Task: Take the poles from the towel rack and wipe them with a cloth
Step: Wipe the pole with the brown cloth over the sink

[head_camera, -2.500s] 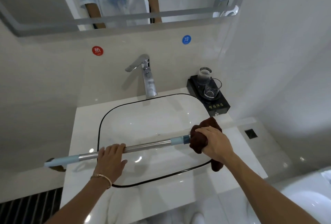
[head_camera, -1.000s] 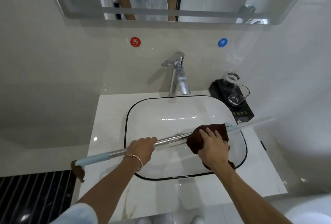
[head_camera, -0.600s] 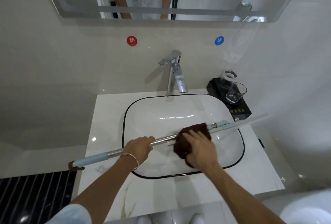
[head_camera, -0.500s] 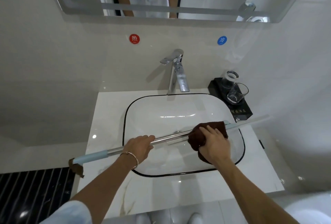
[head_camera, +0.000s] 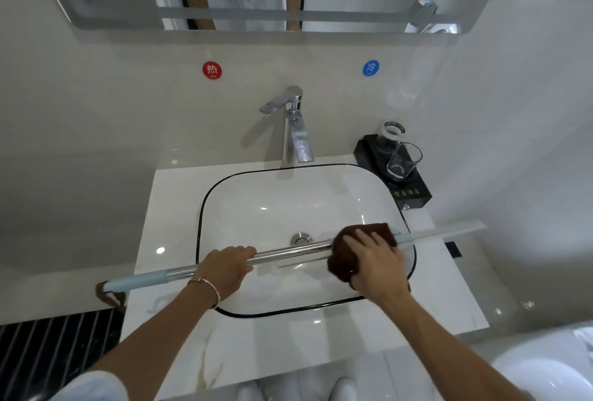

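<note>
Pole (head_camera: 288,252) over sink (head_camera: 205,208), cloth-wrapped (head_camera: 345,259)

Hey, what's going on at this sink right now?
A person is cleaning a metal pole held across the sink. The left hand grips the pole left of its middle. The right hand holds a brown cloth wrapped around the pole nearer its right end. The faucet is not running, and two glasses stand on a black tray at the back right.

One pole (head_camera: 288,253), one cloth (head_camera: 345,261), one left hand (head_camera: 229,267), one right hand (head_camera: 375,264), one faucet (head_camera: 296,137), one basin (head_camera: 288,201), two glasses (head_camera: 402,160) on one black tray (head_camera: 414,196) at counter's (head_camera: 167,208) back right corner, two wall stickers (head_camera: 212,70)
</note>
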The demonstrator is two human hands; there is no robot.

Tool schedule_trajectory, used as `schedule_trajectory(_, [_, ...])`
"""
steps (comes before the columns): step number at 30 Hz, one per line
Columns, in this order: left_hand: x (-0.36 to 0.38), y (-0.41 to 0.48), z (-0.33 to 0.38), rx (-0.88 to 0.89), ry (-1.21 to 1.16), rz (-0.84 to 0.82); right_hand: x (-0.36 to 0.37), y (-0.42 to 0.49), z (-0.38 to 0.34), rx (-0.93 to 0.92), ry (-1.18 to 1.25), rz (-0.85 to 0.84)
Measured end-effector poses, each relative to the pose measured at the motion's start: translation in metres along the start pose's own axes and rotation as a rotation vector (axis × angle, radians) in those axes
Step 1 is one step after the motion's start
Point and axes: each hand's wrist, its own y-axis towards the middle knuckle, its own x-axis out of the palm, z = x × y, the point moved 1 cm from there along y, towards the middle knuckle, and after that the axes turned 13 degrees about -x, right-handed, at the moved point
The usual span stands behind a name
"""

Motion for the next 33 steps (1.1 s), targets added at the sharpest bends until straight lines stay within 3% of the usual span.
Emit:
schedule_trajectory(3, [-0.005,0.002,0.015,-0.026,0.087,0.030,0.004,-0.008,0.028,0.077,-0.010,0.000])
schedule_trajectory(8, [-0.003,0.000,0.046,-0.187,0.124,-0.095,0.012,-0.005,0.030,0.048,0.019,-0.009])
schedule_trajectory(12, [-0.004,0.008,0.097,-0.097,-0.029,0.015,0.011,-0.006,0.039,-0.028,0.043,-0.002])
schedule_trajectory(16, [0.004,0.027,0.133,-0.194,0.118,-0.167,0.003,-0.003,0.058,-0.091,0.073,-0.046])
schedule_trajectory(22, [0.014,0.034,0.147,-0.250,0.166,-0.075,-0.003,0.007,0.048,-0.018,0.094,-0.013])
schedule_trajectory(26, [0.016,0.036,0.146,-0.264,0.159,-0.023,0.022,-0.001,0.005,-0.260,0.074,-0.012])
schedule_trajectory(29, [0.019,0.034,0.143,-0.223,0.117,0.050,0.017,-0.004,0.023,-0.356,0.072,0.012])
schedule_trajectory(33, [0.019,0.031,0.141,-0.184,0.093,0.181,-0.016,0.007,0.099,-0.069,0.063,-0.027])
